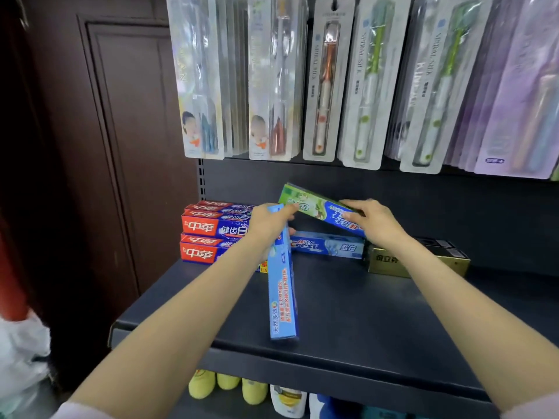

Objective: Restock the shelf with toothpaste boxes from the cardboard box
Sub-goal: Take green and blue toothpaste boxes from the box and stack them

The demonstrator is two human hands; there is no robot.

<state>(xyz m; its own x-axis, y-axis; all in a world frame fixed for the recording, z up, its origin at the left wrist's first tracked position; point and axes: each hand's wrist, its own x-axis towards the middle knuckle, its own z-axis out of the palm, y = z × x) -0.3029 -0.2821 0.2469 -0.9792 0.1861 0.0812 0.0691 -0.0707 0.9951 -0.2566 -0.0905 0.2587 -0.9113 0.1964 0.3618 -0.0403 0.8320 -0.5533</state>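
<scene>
Both hands reach over the dark shelf (pixel 363 313) — the left hand (pixel 266 222) has its grip clamped on a light-blue toothpaste box (pixel 282 285) angled toward the shelf's front edge, the right hand (pixel 372 220) on a tilted green-and-blue toothpaste box (pixel 317 207) above a Crest box (pixel 328 244).

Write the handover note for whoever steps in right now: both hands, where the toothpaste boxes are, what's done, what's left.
Left hand: grips the long light-blue box, standing tilted with its lower end on the shelf; its fingers also touch the green box.
Right hand: holds the green box, tilted above the blue Crest box lying flat.
Done: red-and-blue boxes stacked at the shelf's left; a gold box on the right.
Left: lay down both held boxes. The cardboard box is out of view.
</scene>
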